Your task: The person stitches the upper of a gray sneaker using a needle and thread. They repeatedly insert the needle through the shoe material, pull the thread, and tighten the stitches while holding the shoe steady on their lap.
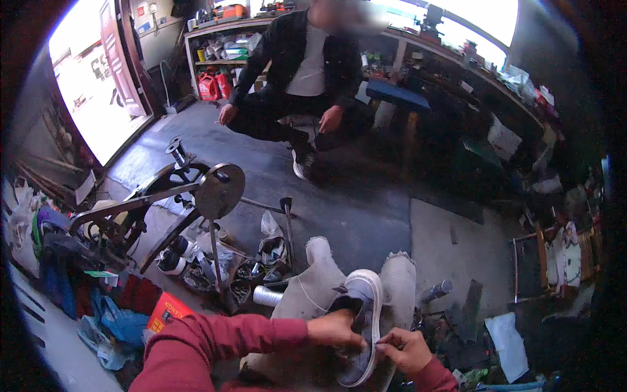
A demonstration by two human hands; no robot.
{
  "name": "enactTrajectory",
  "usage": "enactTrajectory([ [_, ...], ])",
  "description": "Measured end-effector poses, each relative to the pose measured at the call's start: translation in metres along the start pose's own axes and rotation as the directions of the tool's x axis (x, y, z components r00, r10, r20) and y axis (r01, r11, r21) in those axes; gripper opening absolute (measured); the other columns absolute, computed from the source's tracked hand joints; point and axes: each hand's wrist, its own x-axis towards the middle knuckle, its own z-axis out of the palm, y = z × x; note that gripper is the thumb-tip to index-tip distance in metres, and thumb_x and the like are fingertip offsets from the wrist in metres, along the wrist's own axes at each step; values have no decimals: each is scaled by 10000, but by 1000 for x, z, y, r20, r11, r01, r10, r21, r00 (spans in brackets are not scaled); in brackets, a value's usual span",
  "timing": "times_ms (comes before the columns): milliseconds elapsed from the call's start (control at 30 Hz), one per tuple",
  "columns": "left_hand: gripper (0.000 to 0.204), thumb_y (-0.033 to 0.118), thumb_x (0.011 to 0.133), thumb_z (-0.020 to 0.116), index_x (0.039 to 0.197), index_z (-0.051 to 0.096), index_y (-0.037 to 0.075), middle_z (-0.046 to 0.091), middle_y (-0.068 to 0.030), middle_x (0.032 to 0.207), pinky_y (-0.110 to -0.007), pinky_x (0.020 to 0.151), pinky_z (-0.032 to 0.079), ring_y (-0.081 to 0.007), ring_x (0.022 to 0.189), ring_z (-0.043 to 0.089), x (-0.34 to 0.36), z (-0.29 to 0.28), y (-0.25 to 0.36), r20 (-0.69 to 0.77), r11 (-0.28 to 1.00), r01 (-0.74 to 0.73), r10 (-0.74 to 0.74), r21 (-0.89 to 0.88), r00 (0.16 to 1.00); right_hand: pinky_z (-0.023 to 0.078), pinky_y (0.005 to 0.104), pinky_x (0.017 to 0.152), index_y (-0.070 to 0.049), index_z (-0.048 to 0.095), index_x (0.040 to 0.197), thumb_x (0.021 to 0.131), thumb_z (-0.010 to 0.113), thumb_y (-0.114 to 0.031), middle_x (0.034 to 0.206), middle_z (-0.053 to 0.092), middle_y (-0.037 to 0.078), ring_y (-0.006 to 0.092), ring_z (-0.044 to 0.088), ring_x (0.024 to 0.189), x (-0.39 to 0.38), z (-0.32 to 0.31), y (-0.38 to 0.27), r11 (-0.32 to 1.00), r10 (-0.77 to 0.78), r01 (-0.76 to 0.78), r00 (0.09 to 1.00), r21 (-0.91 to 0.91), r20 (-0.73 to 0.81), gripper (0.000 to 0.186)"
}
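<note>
A grey-blue sneaker (359, 371) with a white sole rim lies on my lap, tilted on its side, its toe pointing away from me. My left hand (334, 328) grips it at the opening, with some fingers hidden by the upper. At the sole's right edge, my right hand (406, 350) is closed in a pinch; whatever sits between thumb and forefinger is too small to make out. A pale thread (312, 295) curves over the grey apron (302, 307) covering my knees, left of the shoe.
A hand-cranked machine with a metal wheel (221, 191) stands at the left. Shoes (171, 261) and plastic bags crowd its base. A thread spool (266, 296) lies by my left knee. Opposite me sits another person (313, 65), before a loaded workbench (392, 39). A white packet (507, 346) lies right.
</note>
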Motion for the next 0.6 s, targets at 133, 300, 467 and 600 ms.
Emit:
enactTrajectory([
  [133, 593, 517, 966, 686, 944, 670, -75, 651, -102, 795, -424, 653, 468, -184, 715, 554, -7, -27, 16, 171, 1000, 9, -7, -10, 985, 562, 307, 704, 15, 744, 1007, 910, 772, -124, 827, 761, 136, 149, 725, 763, -14, 4, -6, 994, -68, 66, 997, -90, -21, 172],
  [300, 455, 377, 1082, 514, 1236, 651, -29, 697, -204, 1003, -394, 850, 508, -262, 926, 654, -19, -56, 37, 145, 976, -207, 196, 64, 970, 566, 356, 703, -8, 743, 1043, 924, 760, -178, 858, 752, 183, 244, 742, 743, -25, 16, 2, 988, -140, 132, 984, -76, -111, 208],
  [467, 295, 129, 853, 660, 1128, 708, 33, 725, -235, 1022, -478, 826, 557, -401, 961, 713, -28, -63, 41, 104, 880, -221, 195, 421, 975, 561, 363, 699, -26, 739, 1018, 913, 768, -197, 844, 737, 197, 263, 740, 743, -26, 22, 13, 995, -52, 41, 991, -87, -120, 202],
  [600, 278, 130, 718, 714, 978, 673, 39, 706, -233, 910, -531, 751, 542, -463, 884, 679, -24, -55, 41, 213, 662, -113, -72, 741, 974, 556, 364, 699, -48, 738, 1050, 918, 761, -206, 842, 730, 192, 277, 731, 741, -23, 26, 15, 988, -150, 143, 981, -63, -120, 207],
])
